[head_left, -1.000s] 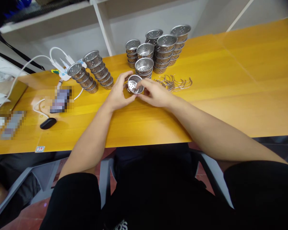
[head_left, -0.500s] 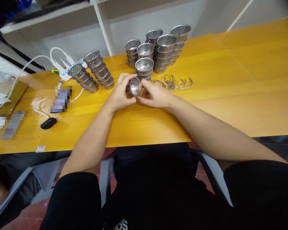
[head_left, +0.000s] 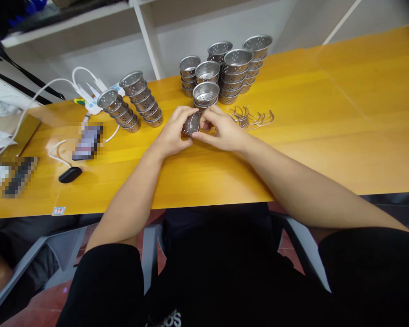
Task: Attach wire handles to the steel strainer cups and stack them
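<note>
Head view: the left hand [head_left: 175,132] curls round a tilted, perforated metal cup [head_left: 190,125], and the right hand [head_left: 221,129] pinches at its rim, low over the table [head_left: 204,181]! Thin, curved wires [head_left: 259,119] lie tangled just beyond; shiny, tapered cup stacks [head_left: 237,75] crowd close behind, more stacks [head_left: 145,101] off left.

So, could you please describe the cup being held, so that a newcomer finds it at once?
On the yellow table, find the left hand and right hand, close together in front of stacked cups. Between them is a perforated metal cup. Unlike the stacked cups, whose mouths face up, it is tipped sideways.
</note>
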### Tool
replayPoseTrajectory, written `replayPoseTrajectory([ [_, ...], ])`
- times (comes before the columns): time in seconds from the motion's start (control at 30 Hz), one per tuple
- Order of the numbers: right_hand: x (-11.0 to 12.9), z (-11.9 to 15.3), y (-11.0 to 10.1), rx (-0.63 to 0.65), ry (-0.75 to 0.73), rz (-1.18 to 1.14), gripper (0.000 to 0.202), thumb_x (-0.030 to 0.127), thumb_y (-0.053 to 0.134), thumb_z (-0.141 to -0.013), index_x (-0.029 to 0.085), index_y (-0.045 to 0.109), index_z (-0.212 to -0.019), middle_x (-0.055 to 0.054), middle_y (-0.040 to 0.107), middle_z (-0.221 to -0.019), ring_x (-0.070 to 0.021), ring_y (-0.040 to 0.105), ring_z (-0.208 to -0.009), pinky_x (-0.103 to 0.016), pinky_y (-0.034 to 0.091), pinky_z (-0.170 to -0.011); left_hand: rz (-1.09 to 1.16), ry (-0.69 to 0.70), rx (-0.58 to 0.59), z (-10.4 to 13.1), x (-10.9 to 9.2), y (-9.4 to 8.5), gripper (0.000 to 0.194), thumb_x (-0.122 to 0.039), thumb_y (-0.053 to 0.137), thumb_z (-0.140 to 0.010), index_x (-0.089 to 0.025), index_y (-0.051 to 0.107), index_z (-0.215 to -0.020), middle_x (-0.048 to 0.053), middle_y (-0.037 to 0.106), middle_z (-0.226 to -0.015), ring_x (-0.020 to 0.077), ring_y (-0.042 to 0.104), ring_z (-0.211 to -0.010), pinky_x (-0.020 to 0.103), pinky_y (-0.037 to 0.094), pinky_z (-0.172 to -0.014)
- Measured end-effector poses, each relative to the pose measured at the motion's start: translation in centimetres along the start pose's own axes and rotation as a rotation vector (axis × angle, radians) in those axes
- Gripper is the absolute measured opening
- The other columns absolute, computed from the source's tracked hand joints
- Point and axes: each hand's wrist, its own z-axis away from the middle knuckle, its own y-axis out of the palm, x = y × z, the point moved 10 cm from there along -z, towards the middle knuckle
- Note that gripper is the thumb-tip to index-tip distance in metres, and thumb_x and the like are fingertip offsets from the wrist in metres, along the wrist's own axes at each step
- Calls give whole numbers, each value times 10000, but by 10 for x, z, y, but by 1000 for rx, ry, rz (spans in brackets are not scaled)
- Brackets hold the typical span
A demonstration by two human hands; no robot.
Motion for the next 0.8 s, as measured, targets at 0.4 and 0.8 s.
replayPoseTrajectory([
  [0.4,-8,-1,1,-52,58,-92,601,811,1007,-1032,285,717,-1004,-121,751,-1223,-371,760,-1118,-674,759,-1084,25,-3,-2,1,5,2,957,-723,963,-1071,-354,576,-1864,177,669,-1794,472,681,-1744,720,606,-1511],
  [0.8,-16,-2,-6,-86,84,-70,644,871,1060,-968,291,781,-1006,-145,746,-1291,-428,773,-1216,-743,757,-1120,-9,15,-12,2,5,-2,890,-691,937,-1113,-343,571,-1845,189,674,-1798,471,682,-1745,721,591,-1522],
])
